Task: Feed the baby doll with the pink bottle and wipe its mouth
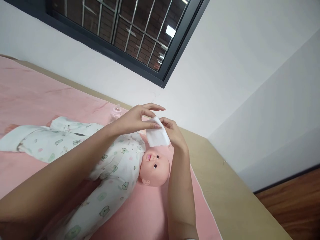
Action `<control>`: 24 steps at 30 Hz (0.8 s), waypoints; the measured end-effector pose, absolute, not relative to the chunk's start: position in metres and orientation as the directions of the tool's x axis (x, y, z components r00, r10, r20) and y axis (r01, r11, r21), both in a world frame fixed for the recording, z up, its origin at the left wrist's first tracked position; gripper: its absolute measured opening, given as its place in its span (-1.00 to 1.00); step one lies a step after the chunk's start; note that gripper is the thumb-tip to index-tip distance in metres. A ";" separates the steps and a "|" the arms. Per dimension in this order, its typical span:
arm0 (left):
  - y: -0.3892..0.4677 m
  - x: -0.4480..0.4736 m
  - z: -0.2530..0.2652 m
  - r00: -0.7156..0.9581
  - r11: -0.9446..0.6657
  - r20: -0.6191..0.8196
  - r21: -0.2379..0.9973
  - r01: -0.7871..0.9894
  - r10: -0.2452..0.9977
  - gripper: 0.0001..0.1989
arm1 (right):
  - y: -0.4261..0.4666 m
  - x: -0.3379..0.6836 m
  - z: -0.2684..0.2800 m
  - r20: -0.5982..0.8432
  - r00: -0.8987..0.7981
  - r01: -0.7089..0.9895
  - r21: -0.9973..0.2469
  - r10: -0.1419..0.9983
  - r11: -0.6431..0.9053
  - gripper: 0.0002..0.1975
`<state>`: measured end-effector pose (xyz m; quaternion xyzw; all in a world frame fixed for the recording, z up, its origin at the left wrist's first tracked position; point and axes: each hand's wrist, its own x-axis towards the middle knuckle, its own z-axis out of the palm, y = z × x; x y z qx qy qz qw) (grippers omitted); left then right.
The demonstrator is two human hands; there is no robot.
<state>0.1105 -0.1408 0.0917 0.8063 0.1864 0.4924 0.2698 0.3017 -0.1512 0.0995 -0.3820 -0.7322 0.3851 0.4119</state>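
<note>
One left hand [135,119] and one right hand [175,133], two in all; one white cloth [157,135]; one clothed baby doll [122,160]; one baby bottle [116,113]; one pink sheet [145,211]; one barred window [135,33]; one bench [212,170].

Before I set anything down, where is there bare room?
On the tan board, between mat and right wall; on the mat, left of the bottle, beyond the doll's legs. Crowded around doll's head: left hand, right hand, cloth.

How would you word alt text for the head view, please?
A person's left hand and right hand hold a white cloth near a doll's head. The doll, in patterned clothes, lies on a pink sheet, a baby bottle nearby.
</note>
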 end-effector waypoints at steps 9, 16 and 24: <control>-0.202 0.090 0.127 0.380 -0.665 0.578 0.732 0.149 0.722 -0.75 | -0.121 0.320 0.081 0.308 -0.343 0.208 -0.896 0.887 0.392 -0.79; -0.189 0.107 0.080 0.618 -0.646 0.295 0.598 0.475 0.728 -0.72 | -0.068 0.347 0.017 0.100 -0.263 0.203 -0.967 0.959 0.157 -0.76; -0.184 0.113 0.031 0.645 -0.665 0.219 0.435 0.607 0.732 -0.79 | -0.046 0.359 -0.042 -0.104 -0.232 0.173 -0.983 0.967 -0.064 -0.88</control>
